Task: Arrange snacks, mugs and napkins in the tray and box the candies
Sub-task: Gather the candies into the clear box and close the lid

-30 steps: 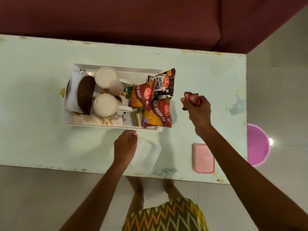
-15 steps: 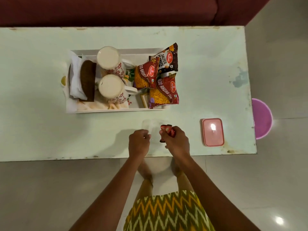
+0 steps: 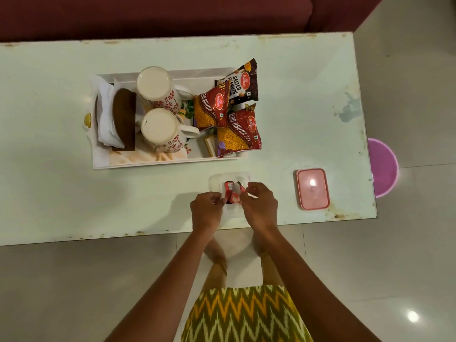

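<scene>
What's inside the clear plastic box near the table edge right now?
Red-wrapped candies lie in the clear box, between the left hand and right hand. Both hands cover the box's near part, so the count stays unclear.

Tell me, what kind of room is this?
Probably a living room at home. A maroon sofa sits behind a low pale table, the floor is shiny tile, and a tray holds mugs and snack packets.
</scene>
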